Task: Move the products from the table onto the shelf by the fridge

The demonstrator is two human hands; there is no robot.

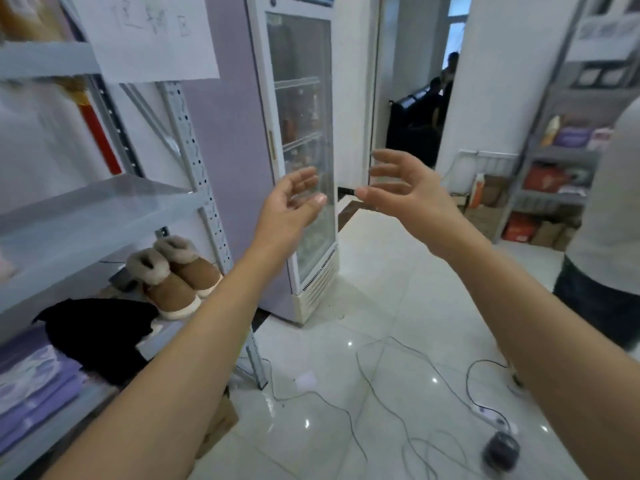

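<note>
**Item 1. Left grip** (291, 202): raised in front of the fridge (301, 133), fingers spread and loosely bent, palm turned inward. Holds nothing.

**Item 2. Right grip** (405, 192): raised about level with the left, near it but apart, fingers spread, palm facing the other palm. Holds nothing.

**Item 3. Shelf** (86, 216): grey metal rack, just beside the fridge on its left. Lower levels carry a pair of fur-lined boots (176, 275), a black cloth (97, 330) and purple packs (34, 386).

**Item 4. Products:** none in either grip. The bench that carries them is out of frame, so which way they lie from the grips cannot be read here. The purple packs may be products already shelved, though the blur leaves that uncertain.

**Item 5. Governing relation:** the shelf lies to the left of both grips, its boards running away from the viewer toward the fridge. The left grip is the nearer one. Judgement: with both grips bare, a fetch comes first, meaning a turn toward the bench. A load brought back would enter the shelf leftward, with the left grip better placed to lead.

**Item 6. Surroundings:** loose cables (377, 393) lie across the tiled floor and look like a trip risk on the walk. A second person (609, 202) stands at the right edge.
</note>
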